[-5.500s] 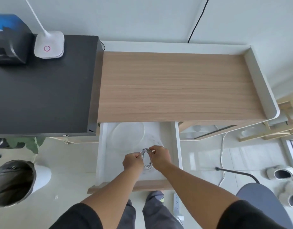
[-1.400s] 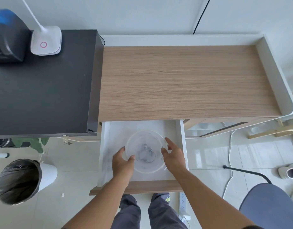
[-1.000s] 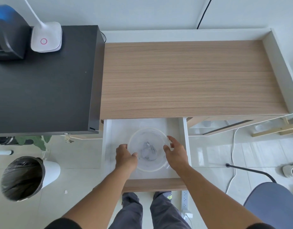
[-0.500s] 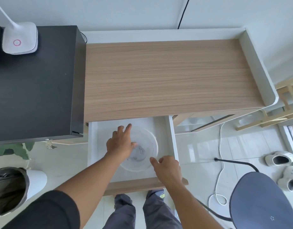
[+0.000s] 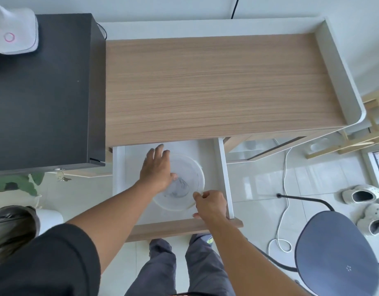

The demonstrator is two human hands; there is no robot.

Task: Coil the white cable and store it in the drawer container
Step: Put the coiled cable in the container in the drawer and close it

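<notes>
The white drawer (image 5: 223, 167) stands pulled out under the wooden desk. Inside it sits a round clear container (image 5: 191, 167) with its translucent lid on. The coiled white cable (image 5: 181, 185) shows dimly through the lid. My left hand (image 5: 156, 167) lies flat on the lid's left part, fingers spread. My right hand (image 5: 210, 205) rests at the container's near right rim, by the drawer's front corner, fingers curled; whether it grips the rim I cannot tell.
The wooden desk top (image 5: 216, 86) lies above the drawer, a black cabinet (image 5: 45, 92) with a white lamp base (image 5: 13, 35) to the left. A bin (image 5: 11, 229) stands at the left, a grey chair (image 5: 333, 253), a floor cable (image 5: 284, 199) and shoes (image 5: 363, 195) at the right.
The coil went from my hands into the container and the lid now covers it. My left hand moved onto the lid; my right hand slid back to the near right rim.
</notes>
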